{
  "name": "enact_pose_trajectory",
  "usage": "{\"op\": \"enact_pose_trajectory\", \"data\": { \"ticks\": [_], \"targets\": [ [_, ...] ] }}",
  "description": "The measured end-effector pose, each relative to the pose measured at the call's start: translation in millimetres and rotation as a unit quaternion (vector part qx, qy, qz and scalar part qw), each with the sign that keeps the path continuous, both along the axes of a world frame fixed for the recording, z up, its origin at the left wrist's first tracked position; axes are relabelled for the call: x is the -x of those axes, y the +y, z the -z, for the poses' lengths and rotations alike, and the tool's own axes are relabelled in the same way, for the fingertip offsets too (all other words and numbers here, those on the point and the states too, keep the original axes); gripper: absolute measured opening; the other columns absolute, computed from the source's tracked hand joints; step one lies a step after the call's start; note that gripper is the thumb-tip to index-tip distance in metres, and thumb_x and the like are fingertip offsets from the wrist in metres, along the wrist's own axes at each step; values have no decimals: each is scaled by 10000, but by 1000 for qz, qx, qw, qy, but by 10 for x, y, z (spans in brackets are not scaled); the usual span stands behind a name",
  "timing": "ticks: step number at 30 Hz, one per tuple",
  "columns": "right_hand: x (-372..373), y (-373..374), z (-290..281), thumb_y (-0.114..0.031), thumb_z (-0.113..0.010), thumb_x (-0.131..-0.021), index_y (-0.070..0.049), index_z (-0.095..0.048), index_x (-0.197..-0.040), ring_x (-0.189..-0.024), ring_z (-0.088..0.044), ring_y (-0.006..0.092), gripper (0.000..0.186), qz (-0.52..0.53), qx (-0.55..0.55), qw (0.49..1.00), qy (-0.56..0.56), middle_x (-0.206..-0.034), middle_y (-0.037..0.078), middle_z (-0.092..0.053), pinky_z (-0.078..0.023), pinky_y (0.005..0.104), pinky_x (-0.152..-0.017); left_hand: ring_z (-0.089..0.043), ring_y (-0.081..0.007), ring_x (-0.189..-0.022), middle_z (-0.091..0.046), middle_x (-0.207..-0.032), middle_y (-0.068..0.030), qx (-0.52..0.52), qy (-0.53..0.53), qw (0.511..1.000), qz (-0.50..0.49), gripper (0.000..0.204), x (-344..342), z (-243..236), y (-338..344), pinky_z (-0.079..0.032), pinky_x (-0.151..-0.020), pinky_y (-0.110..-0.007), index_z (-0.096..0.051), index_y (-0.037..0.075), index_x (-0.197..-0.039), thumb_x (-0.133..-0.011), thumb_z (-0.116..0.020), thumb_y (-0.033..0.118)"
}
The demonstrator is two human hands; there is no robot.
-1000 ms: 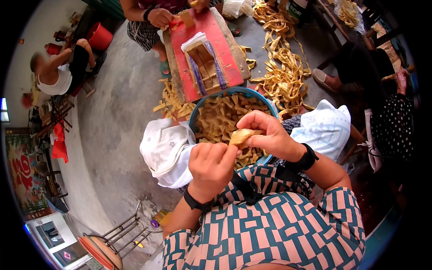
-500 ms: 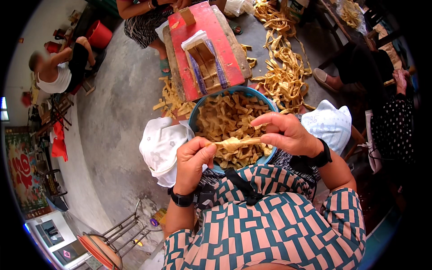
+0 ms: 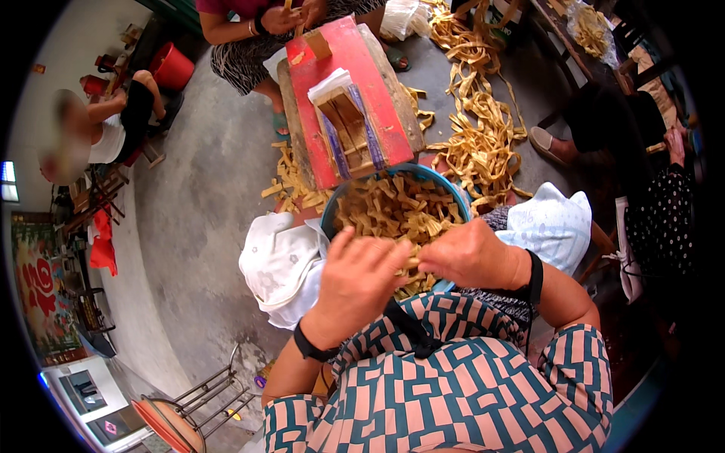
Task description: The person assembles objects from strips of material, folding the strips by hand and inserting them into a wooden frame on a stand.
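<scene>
Over a blue basin point(image 3: 326, 226), my two hands meet around a short yellow strip point(image 3: 413, 263), perhaps tofu skin. My right hand point(image 3: 472, 257) is closed, pinching the strip at its fingertips. My left hand point(image 3: 356, 275) has its back turned up and its fingers bent toward the strip. Motion smears those fingers, so their grip on it cannot be made out. Beneath the hands, the basin is heaped with yellow knotted pieces point(image 3: 389, 208), partly hidden by my hands.
A red board point(image 3: 332, 64) with a wooden holder point(image 3: 343, 113) stands beyond the basin. Long yellow strips point(image 3: 483, 140) lie on the floor to its right. White cloth point(image 3: 279, 260) and pale blue cloth point(image 3: 550, 226) flank the basin. Other people sit around; one faces me across the board.
My left hand has turned over, its back now upward, and moved right toward the right hand. My right hand has closed from a loose pinch. The strip is mostly hidden now.
</scene>
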State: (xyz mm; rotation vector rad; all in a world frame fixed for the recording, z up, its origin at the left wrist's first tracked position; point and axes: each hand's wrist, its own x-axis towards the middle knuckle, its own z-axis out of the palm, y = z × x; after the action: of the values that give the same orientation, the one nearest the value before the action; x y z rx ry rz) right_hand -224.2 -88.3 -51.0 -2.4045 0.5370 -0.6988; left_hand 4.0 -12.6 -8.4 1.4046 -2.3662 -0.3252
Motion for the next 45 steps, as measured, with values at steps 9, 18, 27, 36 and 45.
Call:
{"op": "enact_pose_trajectory", "data": {
  "ticks": [9,18,27,36,45],
  "targets": [
    [182,-84,124,-189,-761,-862,-95,-676,-873,-612,-682,260,127,-80,-94,991,57,-665,66,-652,-523,367,-533,-600,-280,-911,-580,-883,-77,-31,-20,999,41,145,-133,242,8,-483,-927,-429,-634,80,-960,-858,-688,169],
    [-289,-1052,1,-98,-638,-876,-77,-622,-1000,-646,-665,220,126,72,142,985,66,-781,56,-601,-526,348,-531,-604,-316,-760,-627,-832,-122,-39,160,974,-154,92,-479,240,-907,-478,-656,-405,-708,49,-983,-897,-706,82],
    [-759,-1780,244,-81,-600,-885,-82,-581,-943,-701,-693,262,61,93,192,976,37,-735,65,-606,-540,370,-554,-672,-170,-790,-691,-882,-93,-28,201,947,-250,124,-755,366,-1515,-523,-738,-284,-705,-37,-1020,-940,-686,57],
    [-174,-1770,687,-164,-721,-843,-94,-646,-967,-666,-690,276,161,170,141,969,109,-760,69,-652,-525,380,-541,-677,-349,-822,-709,-878,-122,39,85,943,-318,88,-977,569,-1208,-531,-712,-436,-735,69,-894,-893,-656,108],
    [-124,-751,-147,-164,-667,-863,-133,-685,-1167,-578,-598,137,306,-5,220,975,-8,-713,-18,-522,-477,296,-484,-702,-212,-1036,-702,-1195,-132,-254,458,836,-162,372,-261,207,-269,-556,-885,-329,-647,-17,-1301,-1060,-578,258]
  ]
}}
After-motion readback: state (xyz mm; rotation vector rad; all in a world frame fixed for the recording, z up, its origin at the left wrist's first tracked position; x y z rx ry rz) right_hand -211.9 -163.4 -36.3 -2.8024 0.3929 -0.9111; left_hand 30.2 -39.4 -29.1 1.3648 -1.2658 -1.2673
